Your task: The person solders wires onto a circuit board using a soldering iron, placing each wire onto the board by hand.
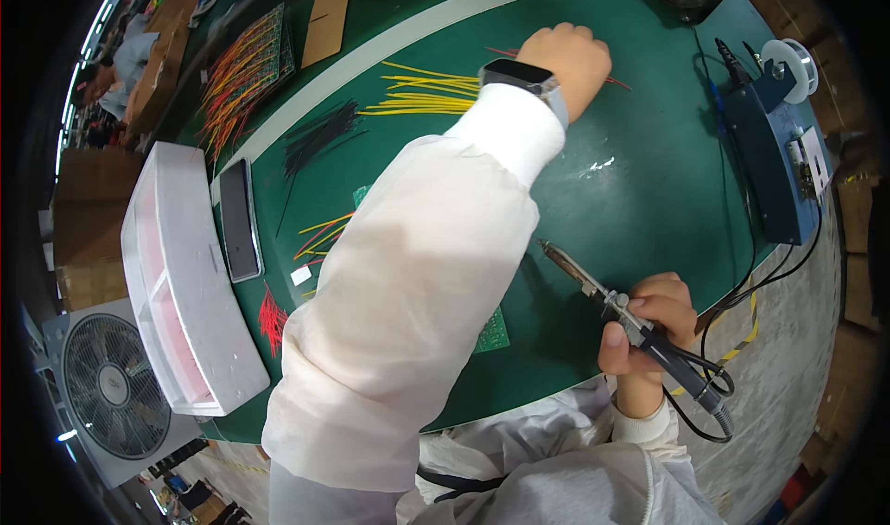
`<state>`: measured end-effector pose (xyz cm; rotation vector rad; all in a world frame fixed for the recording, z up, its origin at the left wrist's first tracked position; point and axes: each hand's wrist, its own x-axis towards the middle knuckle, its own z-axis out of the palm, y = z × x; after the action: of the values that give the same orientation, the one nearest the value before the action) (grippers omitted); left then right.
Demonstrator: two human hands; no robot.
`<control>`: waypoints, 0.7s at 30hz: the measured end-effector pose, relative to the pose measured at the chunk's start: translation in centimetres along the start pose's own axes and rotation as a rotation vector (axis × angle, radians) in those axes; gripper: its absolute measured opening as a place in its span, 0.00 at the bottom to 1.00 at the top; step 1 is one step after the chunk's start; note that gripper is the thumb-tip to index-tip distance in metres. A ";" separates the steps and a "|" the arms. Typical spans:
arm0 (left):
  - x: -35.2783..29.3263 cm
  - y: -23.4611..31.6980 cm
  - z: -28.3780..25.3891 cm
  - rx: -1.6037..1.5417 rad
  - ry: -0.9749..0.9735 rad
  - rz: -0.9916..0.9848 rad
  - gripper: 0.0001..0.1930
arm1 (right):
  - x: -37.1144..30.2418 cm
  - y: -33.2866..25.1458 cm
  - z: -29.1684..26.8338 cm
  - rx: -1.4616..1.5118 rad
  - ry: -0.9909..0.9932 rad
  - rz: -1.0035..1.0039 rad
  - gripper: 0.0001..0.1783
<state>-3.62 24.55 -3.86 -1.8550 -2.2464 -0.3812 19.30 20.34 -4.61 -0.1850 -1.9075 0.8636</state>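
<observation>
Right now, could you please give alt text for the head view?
The person's right hand holds a soldering iron over a green workbench, while the left hand partly covers red wires. Yellow wires lie nearby; a blue solder feeder stands at right.

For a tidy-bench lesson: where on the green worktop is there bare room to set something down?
Widest: between the left hand, blue solder feeder and soldering iron. Smaller: between the green circuit board and right hand. Crowded: the left side, with black wires, yellow wires and smartphone.
</observation>
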 end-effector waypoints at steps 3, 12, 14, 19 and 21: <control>-1.0 0.0 -0.7 0.150 0.042 0.076 0.08 | 0.0 0.0 0.1 0.003 -0.004 -0.008 0.15; -14.2 -3.7 -7.9 -0.302 0.213 -0.365 0.05 | -0.2 0.2 -0.4 -0.040 0.003 0.036 0.19; -17.7 -3.8 -8.3 -0.332 0.179 -0.468 0.05 | -0.2 0.1 0.0 -0.029 -0.002 0.031 0.19; -20.2 -3.3 -7.4 -0.415 0.275 -0.618 0.03 | -0.3 0.6 0.5 -0.037 0.078 0.025 0.19; -20.3 -3.6 -7.1 -0.403 0.325 -0.617 0.04 | -0.3 0.5 0.7 -0.030 0.086 0.023 0.19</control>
<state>-3.30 2.79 -3.83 -1.0609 -2.5763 -1.2097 18.72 20.25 -5.33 -0.2589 -1.8416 0.8296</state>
